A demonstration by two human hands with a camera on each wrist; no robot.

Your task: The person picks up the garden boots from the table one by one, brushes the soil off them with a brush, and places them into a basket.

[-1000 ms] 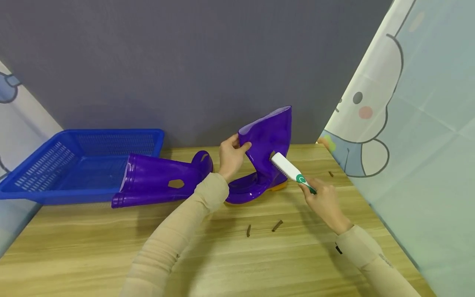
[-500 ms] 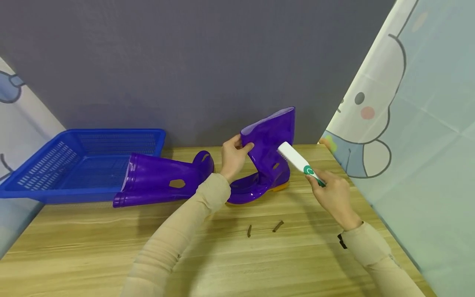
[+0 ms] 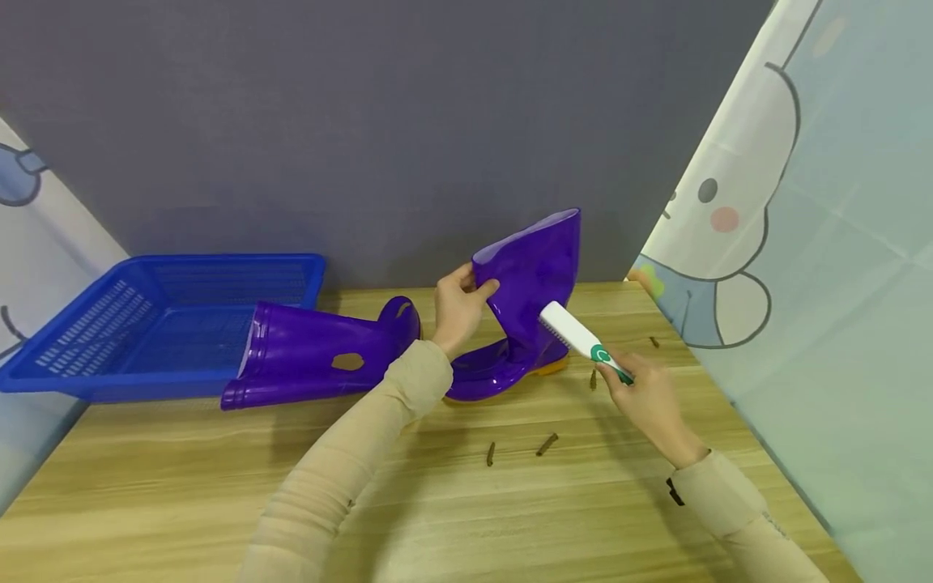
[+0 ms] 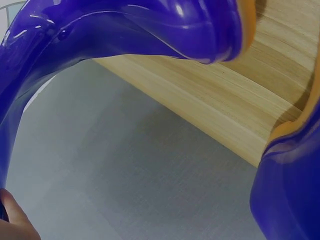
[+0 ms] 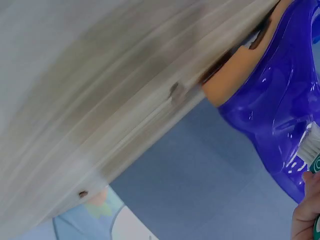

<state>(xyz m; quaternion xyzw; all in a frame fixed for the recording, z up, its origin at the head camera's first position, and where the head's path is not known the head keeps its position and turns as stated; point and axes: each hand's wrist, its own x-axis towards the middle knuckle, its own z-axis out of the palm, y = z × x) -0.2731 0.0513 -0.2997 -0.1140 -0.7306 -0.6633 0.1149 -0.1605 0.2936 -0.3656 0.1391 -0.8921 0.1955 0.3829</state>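
A purple rain boot [image 3: 535, 267] with an orange sole stands on the table, its shaft bent and tilted to the right. My left hand [image 3: 459, 308] pinches the rim of that shaft, thumb in front. In my right hand [image 3: 649, 401] is a white and green scrubbing brush [image 3: 572, 330], gripped by its handle. The brush head lies over the lower shaft near the ankle, bristles facing the boot. In the right wrist view the bristles [image 5: 310, 146] overlap the purple surface; firm contact is hard to tell. A second purple boot [image 3: 313, 356] lies on its side at left.
A blue plastic basket [image 3: 168, 376] stands at the back left, behind the lying boot. Several small brown bits are scattered on the wooden table [image 3: 466, 518], including a brown piece [image 3: 547, 444] in front and another brown bit [image 3: 593, 379] near the heel. A grey wall [image 3: 394, 146] rises behind.
The brush moved up and right off the ankle, then came back down to the lower shaft. A brown bit now shows on the table near the heel. The left hand's hold stays the same.
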